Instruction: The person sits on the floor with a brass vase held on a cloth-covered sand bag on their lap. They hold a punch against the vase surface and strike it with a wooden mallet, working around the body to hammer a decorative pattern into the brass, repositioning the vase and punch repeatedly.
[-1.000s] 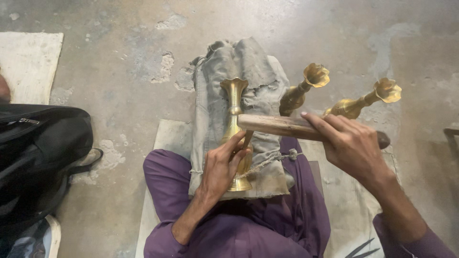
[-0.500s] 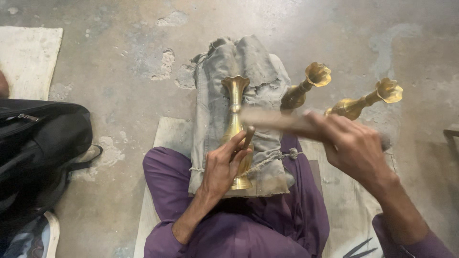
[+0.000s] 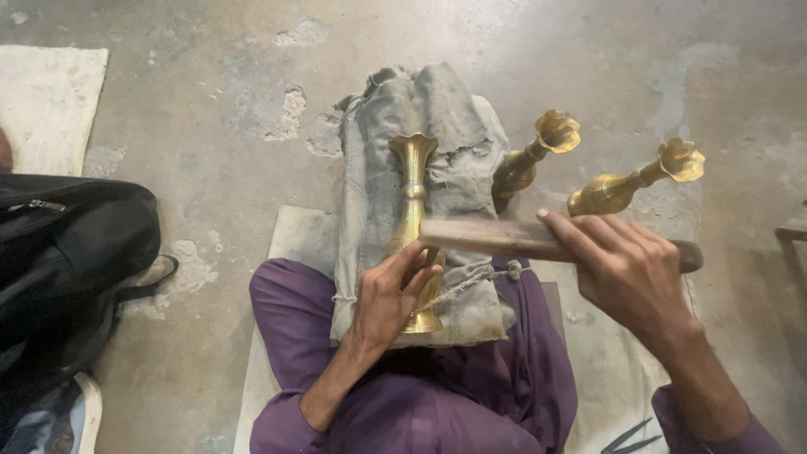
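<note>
Two hands work: the left hand (image 3: 388,294) curls closed round a brass vase (image 3: 414,227) lying on grey cloth (image 3: 445,126) over the lap; the right hand (image 3: 626,269) grips a wooden stick (image 3: 487,236) across it.

The floor (image 3: 210,101) is bare grey concrete, stained and chipped in patches. A pale mat (image 3: 46,109) lies at the upper left, another light mat (image 3: 294,240) in the middle. A black bag (image 3: 67,261) sits on the left.
</note>
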Demonstrator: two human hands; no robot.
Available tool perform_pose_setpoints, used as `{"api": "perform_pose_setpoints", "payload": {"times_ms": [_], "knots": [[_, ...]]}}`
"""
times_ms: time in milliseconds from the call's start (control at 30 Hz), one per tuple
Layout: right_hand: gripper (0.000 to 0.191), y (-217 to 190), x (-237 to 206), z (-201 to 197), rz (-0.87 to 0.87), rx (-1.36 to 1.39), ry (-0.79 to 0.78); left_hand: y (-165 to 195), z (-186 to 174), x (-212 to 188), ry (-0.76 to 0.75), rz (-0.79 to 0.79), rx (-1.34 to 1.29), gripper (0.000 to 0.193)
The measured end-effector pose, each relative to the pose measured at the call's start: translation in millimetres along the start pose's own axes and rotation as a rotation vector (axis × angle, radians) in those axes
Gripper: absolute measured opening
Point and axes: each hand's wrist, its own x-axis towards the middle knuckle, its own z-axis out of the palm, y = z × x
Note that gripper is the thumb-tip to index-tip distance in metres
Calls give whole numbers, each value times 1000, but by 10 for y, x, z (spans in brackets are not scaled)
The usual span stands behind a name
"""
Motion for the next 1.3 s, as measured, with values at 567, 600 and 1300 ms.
{"api": "perform_pose_setpoints", "payload": {"times_ms": [567,600,1300], "knots": [[58,-361,-741,633,417,701,-109,-595,-385,-441,482,-221,-540,48],[60,-480,-772,722,379,770,-73,-629,-402,-493,483,-286,-559,50],[39,-1440,-698,1137,633,785,-3,-557,75,-610,742,-298,-956,55]]}}
